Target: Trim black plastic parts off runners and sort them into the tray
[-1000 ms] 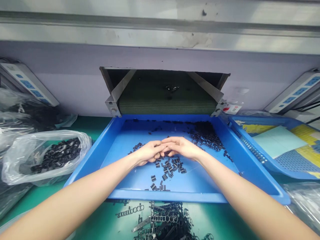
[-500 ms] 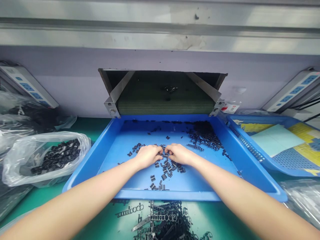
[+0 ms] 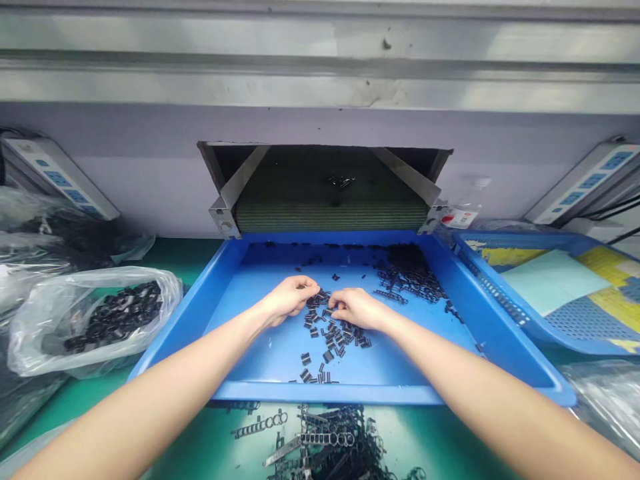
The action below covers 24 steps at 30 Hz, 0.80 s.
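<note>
Inside a wide blue tray [image 3: 330, 393] lies a loose pile of small black plastic pieces [image 3: 330, 343]. My left hand [image 3: 287, 300] is at the pile's left edge, turned on its side, thumb and fingers pinched together. Dark bits show near its fingertips, but what it holds is too small to make out. On the pile's right side, my right hand [image 3: 357, 307] has its fingers curled down among the pieces; the fingertips are partly hidden. Behind it, black strips with rings [image 3: 413, 277] are heaped in the tray's back right corner.
A green conveyor belt [image 3: 330, 217] ends above the tray's far edge. To the left stands a clear plastic bag [image 3: 30, 333] of black pieces. A blue basket [image 3: 585, 327] is at the right, near a bottle [image 3: 465, 207]. More black ringed strips [image 3: 327, 439] lie in front of the tray.
My left hand has shifted slightly left and turned onto its side. The pieces that lay to its left no longer show there. My right hand has hardly moved.
</note>
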Each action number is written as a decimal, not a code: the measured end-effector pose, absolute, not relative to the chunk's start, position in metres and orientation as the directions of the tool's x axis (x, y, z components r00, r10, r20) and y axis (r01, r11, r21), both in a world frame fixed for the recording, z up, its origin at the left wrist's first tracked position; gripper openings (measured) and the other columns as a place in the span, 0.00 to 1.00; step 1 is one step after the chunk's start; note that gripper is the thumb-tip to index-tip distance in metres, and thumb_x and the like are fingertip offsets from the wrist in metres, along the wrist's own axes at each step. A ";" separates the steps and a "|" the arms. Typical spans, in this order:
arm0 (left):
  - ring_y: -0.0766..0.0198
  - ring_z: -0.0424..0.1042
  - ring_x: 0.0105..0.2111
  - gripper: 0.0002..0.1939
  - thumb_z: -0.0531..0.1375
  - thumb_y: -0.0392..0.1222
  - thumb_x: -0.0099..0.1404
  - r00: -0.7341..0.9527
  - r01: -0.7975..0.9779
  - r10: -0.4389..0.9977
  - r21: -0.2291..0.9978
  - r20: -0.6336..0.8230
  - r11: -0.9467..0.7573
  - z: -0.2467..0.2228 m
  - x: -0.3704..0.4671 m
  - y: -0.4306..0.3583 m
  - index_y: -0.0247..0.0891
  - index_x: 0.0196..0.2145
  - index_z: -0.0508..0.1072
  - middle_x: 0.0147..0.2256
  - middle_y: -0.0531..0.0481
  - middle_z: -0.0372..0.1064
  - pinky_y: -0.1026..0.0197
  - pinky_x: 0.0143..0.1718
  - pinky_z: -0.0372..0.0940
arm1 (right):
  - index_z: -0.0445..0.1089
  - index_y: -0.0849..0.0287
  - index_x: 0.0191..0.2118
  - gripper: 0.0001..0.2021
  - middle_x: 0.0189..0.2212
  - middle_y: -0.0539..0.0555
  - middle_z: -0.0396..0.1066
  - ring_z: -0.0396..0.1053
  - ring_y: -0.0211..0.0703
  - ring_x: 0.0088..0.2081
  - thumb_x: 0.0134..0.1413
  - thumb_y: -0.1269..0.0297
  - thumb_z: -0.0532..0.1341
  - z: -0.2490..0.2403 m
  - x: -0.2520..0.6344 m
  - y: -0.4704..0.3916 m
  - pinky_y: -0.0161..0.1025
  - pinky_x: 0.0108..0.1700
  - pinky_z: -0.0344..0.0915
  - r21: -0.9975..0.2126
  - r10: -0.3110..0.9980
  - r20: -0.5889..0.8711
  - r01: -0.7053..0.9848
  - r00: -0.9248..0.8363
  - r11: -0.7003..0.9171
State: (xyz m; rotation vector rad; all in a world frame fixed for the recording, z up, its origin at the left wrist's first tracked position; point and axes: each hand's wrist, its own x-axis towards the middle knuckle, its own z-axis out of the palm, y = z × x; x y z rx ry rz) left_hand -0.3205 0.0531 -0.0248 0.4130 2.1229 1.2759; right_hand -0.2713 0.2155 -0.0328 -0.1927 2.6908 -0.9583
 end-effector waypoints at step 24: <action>0.57 0.68 0.32 0.12 0.56 0.43 0.51 -0.970 -0.241 -0.179 0.600 -0.162 0.763 0.097 -0.294 -0.174 0.37 0.34 0.64 0.31 0.47 0.66 0.63 0.23 0.64 | 0.61 0.62 0.23 0.07 0.19 0.47 0.59 0.62 0.32 0.23 0.48 0.66 0.57 0.084 -0.286 0.009 0.32 0.30 0.61 -0.953 -0.288 -0.040 -0.051 -0.957 0.299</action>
